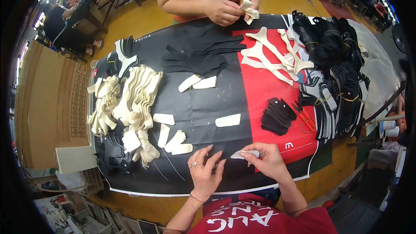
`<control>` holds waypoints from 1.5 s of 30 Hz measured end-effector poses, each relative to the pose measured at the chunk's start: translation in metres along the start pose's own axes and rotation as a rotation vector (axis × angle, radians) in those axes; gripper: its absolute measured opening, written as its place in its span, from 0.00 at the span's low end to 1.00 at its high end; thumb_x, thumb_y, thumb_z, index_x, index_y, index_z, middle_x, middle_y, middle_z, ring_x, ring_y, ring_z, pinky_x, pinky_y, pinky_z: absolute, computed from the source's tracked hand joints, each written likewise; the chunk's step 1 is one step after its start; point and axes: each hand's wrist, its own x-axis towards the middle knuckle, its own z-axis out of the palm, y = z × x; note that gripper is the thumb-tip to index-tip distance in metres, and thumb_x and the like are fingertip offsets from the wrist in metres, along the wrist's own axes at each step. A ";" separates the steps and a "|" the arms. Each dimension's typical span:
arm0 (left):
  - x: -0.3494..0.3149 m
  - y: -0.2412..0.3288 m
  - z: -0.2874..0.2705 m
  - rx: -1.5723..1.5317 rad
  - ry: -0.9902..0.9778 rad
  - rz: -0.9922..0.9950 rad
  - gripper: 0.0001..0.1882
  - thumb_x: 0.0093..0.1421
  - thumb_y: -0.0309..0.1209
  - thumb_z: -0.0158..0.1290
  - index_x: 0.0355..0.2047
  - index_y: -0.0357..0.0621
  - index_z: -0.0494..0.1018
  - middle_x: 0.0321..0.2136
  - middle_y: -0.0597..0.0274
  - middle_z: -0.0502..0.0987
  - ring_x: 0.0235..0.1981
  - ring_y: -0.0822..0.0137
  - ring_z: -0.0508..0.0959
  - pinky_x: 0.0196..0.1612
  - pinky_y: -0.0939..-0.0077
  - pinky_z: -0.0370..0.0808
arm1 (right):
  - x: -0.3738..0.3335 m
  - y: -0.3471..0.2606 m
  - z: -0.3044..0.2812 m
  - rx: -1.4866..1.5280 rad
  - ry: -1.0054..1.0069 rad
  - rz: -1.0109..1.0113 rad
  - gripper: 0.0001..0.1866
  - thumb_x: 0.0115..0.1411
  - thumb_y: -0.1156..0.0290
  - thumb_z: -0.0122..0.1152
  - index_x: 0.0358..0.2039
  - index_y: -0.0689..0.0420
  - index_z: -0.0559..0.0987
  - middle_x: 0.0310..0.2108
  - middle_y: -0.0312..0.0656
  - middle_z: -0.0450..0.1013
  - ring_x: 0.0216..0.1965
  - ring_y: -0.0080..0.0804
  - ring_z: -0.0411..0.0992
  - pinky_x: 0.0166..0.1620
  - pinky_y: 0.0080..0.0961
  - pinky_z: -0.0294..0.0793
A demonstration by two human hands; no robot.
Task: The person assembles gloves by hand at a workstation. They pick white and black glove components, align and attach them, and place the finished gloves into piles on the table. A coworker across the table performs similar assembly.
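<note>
Near the front edge of the table, my right hand (265, 160) pinches a small whitish fabric piece (237, 154) between thumb and fingers. My left hand (205, 174) is just to its left, over the black table cover, fingers apart with nothing in them. Ahead of my hands a single cream fabric piece (228, 120) lies flat. Several more small cream pieces (181, 148) are scattered left of my left hand, some overlapping. Beyond them is a wavy stack of cream cut pieces (138, 93). A fanned stack of small black pieces (277, 116) rests on the red area to the right.
Across the table a co-worker's hands (229, 12) hold a cream piece. Black strips (199, 54) lie at the far middle, Y-shaped cream pieces (264, 54) beside them. Orange-handled snippers (305, 117) lie at right, near tied black bundles (333, 39). Cardboard (47, 95) stands at left.
</note>
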 end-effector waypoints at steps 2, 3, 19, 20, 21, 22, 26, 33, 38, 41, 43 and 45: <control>-0.001 -0.008 0.001 -0.011 -0.040 0.021 0.18 0.51 0.28 0.67 0.44 0.47 0.81 0.53 0.54 0.74 0.54 0.52 0.72 0.57 0.61 0.64 | 0.001 -0.002 -0.001 -0.003 -0.032 0.055 0.09 0.63 0.75 0.66 0.40 0.67 0.83 0.29 0.37 0.79 0.27 0.16 0.73 0.30 0.14 0.74; -0.001 -0.010 0.002 0.018 -0.044 0.047 0.18 0.51 0.29 0.67 0.45 0.48 0.81 0.53 0.54 0.74 0.54 0.53 0.73 0.57 0.61 0.64 | 0.002 -0.004 -0.001 -0.022 -0.028 0.055 0.09 0.63 0.75 0.66 0.41 0.67 0.83 0.29 0.37 0.79 0.27 0.16 0.73 0.30 0.14 0.73; -0.002 -0.017 0.009 0.137 -0.104 0.123 0.17 0.53 0.31 0.65 0.45 0.54 0.82 0.54 0.59 0.76 0.55 0.59 0.73 0.57 0.63 0.63 | 0.030 -0.029 0.013 -0.287 -0.005 0.213 0.11 0.63 0.69 0.67 0.37 0.66 0.83 0.23 0.37 0.78 0.21 0.16 0.73 0.24 0.15 0.71; -0.002 -0.017 0.008 0.138 -0.106 0.123 0.17 0.53 0.31 0.65 0.45 0.54 0.82 0.54 0.59 0.76 0.55 0.59 0.73 0.57 0.63 0.63 | 0.031 -0.029 0.013 -0.264 -0.003 0.211 0.11 0.63 0.69 0.66 0.37 0.66 0.83 0.22 0.38 0.78 0.21 0.18 0.74 0.24 0.17 0.72; -0.002 -0.017 0.008 0.139 -0.108 0.124 0.17 0.53 0.31 0.65 0.45 0.54 0.82 0.54 0.59 0.76 0.55 0.59 0.73 0.57 0.63 0.63 | 0.032 -0.029 0.013 -0.251 -0.001 0.212 0.11 0.63 0.69 0.66 0.37 0.66 0.83 0.22 0.40 0.78 0.20 0.19 0.75 0.24 0.19 0.72; -0.002 -0.017 0.008 0.141 -0.108 0.126 0.17 0.53 0.32 0.64 0.45 0.54 0.82 0.53 0.59 0.76 0.55 0.59 0.73 0.57 0.63 0.63 | 0.033 -0.029 0.013 -0.249 0.002 0.233 0.12 0.63 0.69 0.66 0.38 0.66 0.83 0.21 0.41 0.79 0.20 0.21 0.76 0.24 0.20 0.72; -0.002 -0.016 0.008 0.143 -0.105 0.125 0.16 0.53 0.31 0.64 0.44 0.54 0.83 0.53 0.59 0.77 0.55 0.59 0.73 0.57 0.62 0.63 | 0.036 -0.030 0.012 -0.183 0.005 0.255 0.11 0.62 0.70 0.67 0.37 0.68 0.83 0.24 0.39 0.79 0.21 0.17 0.73 0.24 0.16 0.72; -0.003 -0.017 0.009 0.137 -0.104 0.125 0.16 0.53 0.31 0.64 0.44 0.53 0.83 0.53 0.59 0.77 0.55 0.58 0.73 0.57 0.62 0.63 | 0.038 -0.034 0.012 -0.197 -0.003 0.267 0.11 0.62 0.70 0.67 0.36 0.67 0.83 0.23 0.38 0.78 0.19 0.17 0.72 0.23 0.15 0.70; -0.005 -0.019 0.010 0.164 -0.120 0.124 0.16 0.57 0.36 0.62 0.47 0.56 0.81 0.55 0.65 0.76 0.57 0.64 0.71 0.59 0.63 0.60 | 0.038 -0.034 0.013 -0.216 0.004 0.272 0.12 0.61 0.70 0.66 0.35 0.68 0.83 0.22 0.41 0.79 0.20 0.20 0.75 0.24 0.19 0.73; -0.005 -0.019 0.010 0.164 -0.121 0.125 0.16 0.57 0.36 0.62 0.47 0.56 0.81 0.55 0.65 0.76 0.57 0.64 0.71 0.59 0.63 0.60 | 0.039 -0.034 0.013 -0.199 0.012 0.274 0.11 0.61 0.71 0.67 0.35 0.68 0.83 0.23 0.38 0.78 0.19 0.17 0.72 0.22 0.16 0.69; -0.006 -0.019 0.010 0.161 -0.121 0.123 0.16 0.57 0.36 0.62 0.47 0.56 0.81 0.55 0.64 0.76 0.57 0.64 0.72 0.59 0.63 0.60 | 0.039 -0.033 0.014 -0.180 0.015 0.255 0.11 0.61 0.71 0.67 0.35 0.68 0.83 0.23 0.39 0.78 0.19 0.17 0.72 0.22 0.16 0.70; -0.006 -0.019 0.010 0.164 -0.128 0.120 0.16 0.57 0.36 0.62 0.47 0.56 0.82 0.55 0.64 0.76 0.57 0.64 0.72 0.59 0.63 0.60 | 0.039 -0.033 0.013 -0.200 0.010 0.254 0.11 0.61 0.71 0.67 0.35 0.68 0.83 0.22 0.39 0.78 0.19 0.18 0.73 0.22 0.16 0.71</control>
